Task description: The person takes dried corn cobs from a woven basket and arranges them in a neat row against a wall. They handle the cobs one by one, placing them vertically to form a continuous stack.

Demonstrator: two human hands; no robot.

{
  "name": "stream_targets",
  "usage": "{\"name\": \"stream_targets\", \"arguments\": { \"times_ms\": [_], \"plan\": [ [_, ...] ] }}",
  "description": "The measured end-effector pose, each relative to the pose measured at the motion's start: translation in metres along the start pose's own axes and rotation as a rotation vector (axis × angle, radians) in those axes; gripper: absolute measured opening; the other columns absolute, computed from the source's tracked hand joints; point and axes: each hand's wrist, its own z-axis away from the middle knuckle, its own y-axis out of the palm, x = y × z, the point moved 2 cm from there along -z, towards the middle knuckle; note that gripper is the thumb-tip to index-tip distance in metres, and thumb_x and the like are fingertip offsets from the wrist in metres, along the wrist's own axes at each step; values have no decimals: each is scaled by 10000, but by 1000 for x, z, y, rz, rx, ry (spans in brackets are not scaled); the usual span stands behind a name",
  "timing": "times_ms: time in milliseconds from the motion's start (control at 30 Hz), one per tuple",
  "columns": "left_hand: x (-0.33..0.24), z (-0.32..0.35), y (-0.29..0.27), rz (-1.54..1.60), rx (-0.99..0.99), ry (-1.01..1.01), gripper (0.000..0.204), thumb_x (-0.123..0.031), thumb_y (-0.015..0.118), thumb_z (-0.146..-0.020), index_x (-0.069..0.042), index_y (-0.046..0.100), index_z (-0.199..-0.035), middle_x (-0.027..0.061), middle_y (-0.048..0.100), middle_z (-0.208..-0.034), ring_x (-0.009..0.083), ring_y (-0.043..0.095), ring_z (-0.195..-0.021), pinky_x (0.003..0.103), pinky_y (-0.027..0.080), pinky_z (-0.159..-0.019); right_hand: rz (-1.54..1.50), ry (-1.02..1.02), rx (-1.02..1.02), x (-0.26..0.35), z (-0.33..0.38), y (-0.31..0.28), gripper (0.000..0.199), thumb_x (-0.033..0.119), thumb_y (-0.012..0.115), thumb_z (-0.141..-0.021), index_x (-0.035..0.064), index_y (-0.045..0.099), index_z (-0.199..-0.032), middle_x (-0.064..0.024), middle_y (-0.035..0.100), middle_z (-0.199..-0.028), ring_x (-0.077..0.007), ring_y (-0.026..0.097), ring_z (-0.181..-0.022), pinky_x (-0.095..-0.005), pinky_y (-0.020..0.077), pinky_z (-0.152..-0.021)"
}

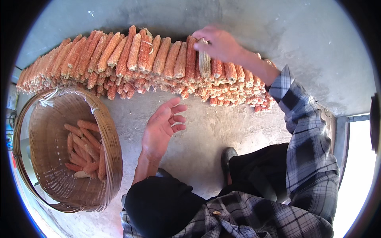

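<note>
A long stack of reddish-orange corncobs, stripped of kernels, lies along the wall. At the right part of its top row, my right hand has its fingers curled over the upper end of a paler, greyish corncob. The fingertips are slightly blurred and partly hidden. My left hand hangs in front of the stack, palm turned inward and fingers apart, with nothing in it. To its left stands a woven basket with a tall handle. Several loose corncobs lie in the bottom of it.
A grey wall rises behind the stack. The concrete floor stretches between the stack and my feet; one dark shoe shows. A bright doorway is at the far right.
</note>
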Motion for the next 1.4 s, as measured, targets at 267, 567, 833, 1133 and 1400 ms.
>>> {"name": "stream_targets", "arguments": {
  "times_ms": [267, 567, 833, 1133, 1400],
  "plan": [
    [1, -6, -1, 10, -14, -8, 490, -311, 473, -943, -13, 441, -1330, 115, 581, -1167, 169, 573, -902, 338, 478, -806, 257, -110, 64, 16, 44, 48, 957, 674, 435, -854, -73, 232, -1416, -239, 251, -1465, -372, 184, -1388, -515, 153, -1128],
    [-2, -4, -12, 88, 15, 19, 453, -275, 515, -931, -21, 479, -1304, 107, 601, -1142, 151, 577, -877, 325, 484, -789, 141, -86, -64, 33, 26, 46, 555, 457, 671, -749, 15, 502, -1038, -150, 482, -1101, -308, 461, -1076, -467, 342, -918],
    [-54, 69, 0, -154, 129, 114, 423, -280, 521, -931, -5, 534, -1251, 103, 630, -1088, 145, 586, -863, 298, 481, -791, 138, -107, 5, 6, 34, 50, 751, 449, 591, -868, -4, 329, -1407, -192, 304, -1475, -334, 275, -1374, -423, 200, -1126],
    [-209, 168, -68, -901, -518, 587, 406, -290, 532, -928, 6, 565, -1203, 106, 662, -1016, 131, 604, -808, 278, 504, -726, -145, -291, -209, 54, 15, 15, 535, 329, 560, -928, 1, 446, -1336, -179, 420, -1401, -297, 397, -1310, -383, 312, -1077],
    [-223, 129, -268, -1597, -746, -165, 284, -215, 519, -873, -54, 646, -1070, 86, 679, -969, 243, 631, -777, 362, 504, -693, -195, -346, -114, 80, 18, 15, 497, 208, 595, -904, 33, 449, -1346, -157, 440, -1395, -289, 388, -1322, -367, 307, -1089]
  ]
}}
